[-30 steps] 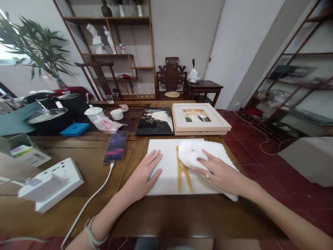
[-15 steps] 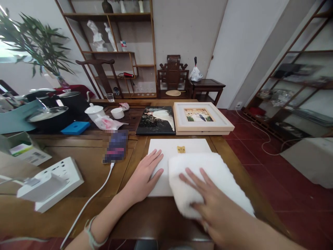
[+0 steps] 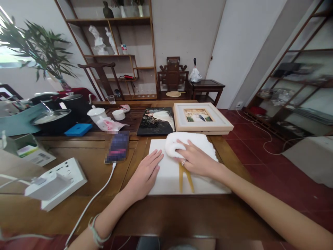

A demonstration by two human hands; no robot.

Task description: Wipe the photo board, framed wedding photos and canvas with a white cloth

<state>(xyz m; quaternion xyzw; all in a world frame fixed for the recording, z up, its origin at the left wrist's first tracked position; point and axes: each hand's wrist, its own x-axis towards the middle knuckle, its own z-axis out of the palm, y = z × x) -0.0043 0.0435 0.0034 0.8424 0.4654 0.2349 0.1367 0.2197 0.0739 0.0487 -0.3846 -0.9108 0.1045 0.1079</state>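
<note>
A white rectangular panel lies on the table near its front edge. It bears a yellow painted shape whose two leg-like strips show; the upper part is hidden. My left hand rests flat on the panel's left edge, fingers stretched and holding nothing. Over the panel's far right part lies a folded white towel. My right hand presses on this towel, its fingers spread over it and partly sunk into the cloth.
Behind the panel lie a black picture with a white bird and a light-framed picture. On the left are a phone on a cable, a power strip, a blue box, a white lidded cup and dark pots.
My right hand has moved the towel away from me, up to the panel's far edge. The yellow strips on the panel have come into view. My left hand stays in place.
</note>
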